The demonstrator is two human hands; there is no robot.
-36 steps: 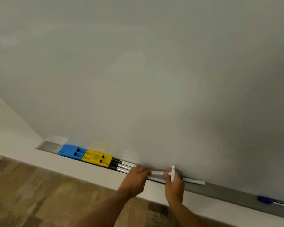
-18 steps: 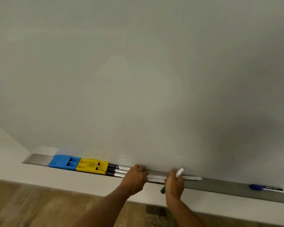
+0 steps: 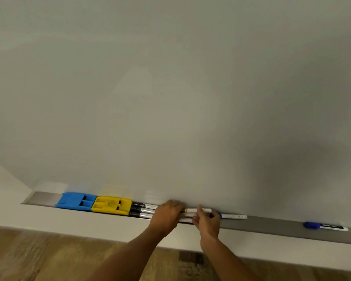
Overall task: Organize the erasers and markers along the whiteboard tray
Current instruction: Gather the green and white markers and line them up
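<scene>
A grey whiteboard tray (image 3: 272, 225) runs along the bottom of the board. At its left end a blue eraser (image 3: 75, 201) and a yellow eraser (image 3: 111, 205) lie end to end. Three black-capped markers (image 3: 142, 210) lie side by side right of the yellow eraser. My left hand (image 3: 166, 214) lies palm down over their right ends, its fingers pressing on the bundle. My right hand (image 3: 208, 223) has its fingertips on a green-capped marker (image 3: 197, 210) that lies flat in the tray against the board. A blue-capped marker (image 3: 233, 216) lies just right of my right hand.
Another blue-capped marker (image 3: 324, 226) lies alone far to the right in the tray. The whiteboard (image 3: 170, 98) fills the upper view. Below the tray is a white ledge (image 3: 49, 218), then wood-look floor (image 3: 39, 256).
The green-capped marker, held up on end in my right hand before, now lies flat in the tray. My left hand has stayed on the black-capped markers.
</scene>
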